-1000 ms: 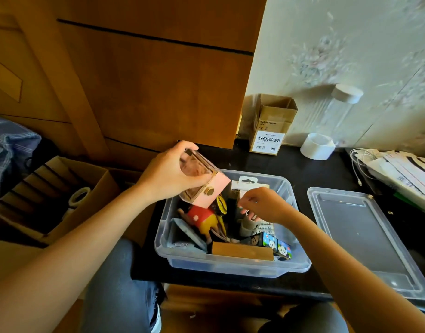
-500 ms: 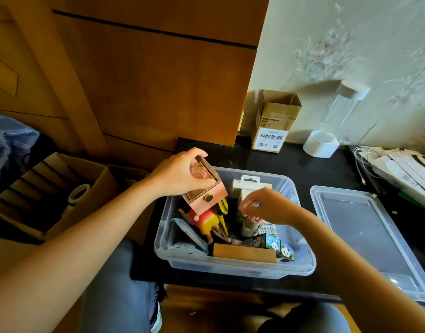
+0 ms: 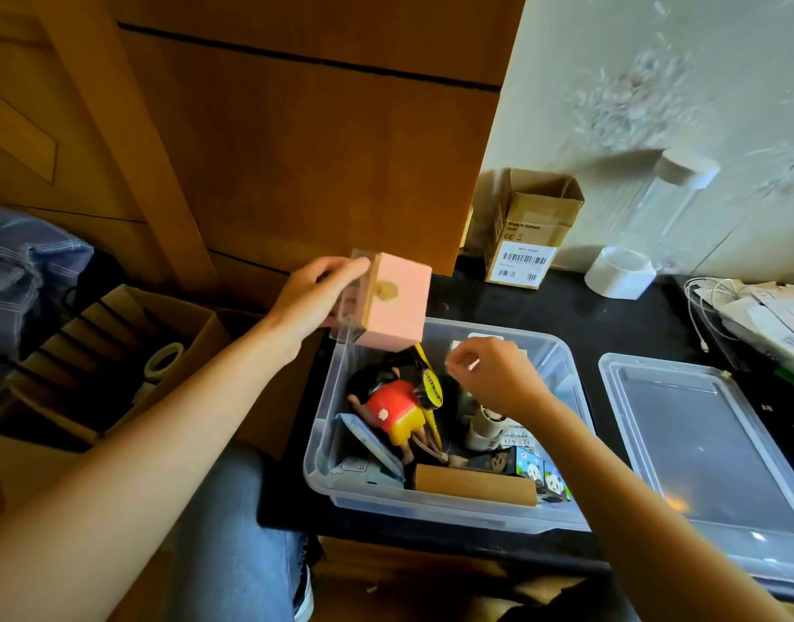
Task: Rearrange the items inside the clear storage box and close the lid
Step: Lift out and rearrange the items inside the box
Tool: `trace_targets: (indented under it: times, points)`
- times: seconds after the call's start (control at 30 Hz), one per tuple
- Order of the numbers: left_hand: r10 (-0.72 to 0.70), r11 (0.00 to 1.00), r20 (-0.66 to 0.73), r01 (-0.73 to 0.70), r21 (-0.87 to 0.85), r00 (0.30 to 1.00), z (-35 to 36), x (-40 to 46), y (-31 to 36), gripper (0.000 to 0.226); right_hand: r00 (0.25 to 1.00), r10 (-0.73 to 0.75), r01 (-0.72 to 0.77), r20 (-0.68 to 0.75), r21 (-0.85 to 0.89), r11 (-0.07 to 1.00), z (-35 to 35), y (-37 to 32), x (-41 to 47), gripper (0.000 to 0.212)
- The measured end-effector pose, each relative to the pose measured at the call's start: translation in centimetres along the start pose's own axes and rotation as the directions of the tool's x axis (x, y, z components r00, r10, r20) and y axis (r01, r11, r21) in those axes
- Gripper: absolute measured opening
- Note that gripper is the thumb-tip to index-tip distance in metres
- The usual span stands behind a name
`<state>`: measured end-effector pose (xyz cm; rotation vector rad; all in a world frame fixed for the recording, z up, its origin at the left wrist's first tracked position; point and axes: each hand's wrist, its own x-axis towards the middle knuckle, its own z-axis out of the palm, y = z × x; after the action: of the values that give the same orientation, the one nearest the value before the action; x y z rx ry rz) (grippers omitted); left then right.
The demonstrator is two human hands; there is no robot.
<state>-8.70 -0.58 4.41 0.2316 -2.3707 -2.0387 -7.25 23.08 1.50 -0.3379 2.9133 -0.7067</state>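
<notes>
Since the earlier frame the left hand (image 3: 316, 303) has lifted the pink box (image 3: 395, 300), gripped around its clear end, up over the far-left corner of the clear storage box (image 3: 431, 498) on the tabletop (image 3: 543, 307). Meanwhile the right hand (image 3: 494, 374) hovers inside with fingers pinched; what it holds I cannot tell. Probably best: flatten the red-shirted figure (image 3: 397, 413), seat the pink box low, then fetch the lid (image 3: 700, 442) lying just right.
</notes>
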Motion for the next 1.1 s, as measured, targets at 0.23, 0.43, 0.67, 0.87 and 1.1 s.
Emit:
trace_targets:
  times: [0.23, 0.43, 0.67, 0.87, 1.1]
  points:
    - [0.009, 0.999, 0.062, -0.011, 0.035, 0.998, -1.9, -0.9, -0.1, 0.041, 0.953, 0.047, -0.006, 0.301, -0.136, 0.991, 3.0, -1.1, 1.2, 0.056]
    - [0.0, 0.999, 0.072, -0.002, 0.037, 0.997, -1.3, -1.4, -0.8, 0.04, 0.975, 0.059, -0.054, 0.216, -0.027, 0.998, 1.4, -0.9, 0.8, 0.027]
    - [0.068, 0.997, 0.002, -0.068, -0.022, 0.998, 0.6, -1.3, -0.7, 0.023, 0.938, 0.072, -0.064, 0.339, -0.032, 0.997, -0.8, 0.4, -0.4, 0.033]
    - [0.083, 0.995, -0.022, -0.084, -0.047, 0.996, 0.9, -1.5, -1.3, 0.029, 0.99, 0.06, -0.057, 0.13, -0.032, 0.998, 0.2, -0.3, 0.2, 0.038]
    - [0.088, 0.993, -0.072, -0.093, -0.069, 0.994, 0.6, -1.9, -1.9, 0.036, 0.983, -0.144, 0.147, 0.118, -0.018, 0.989, 1.3, -1.0, 0.3, 0.034]
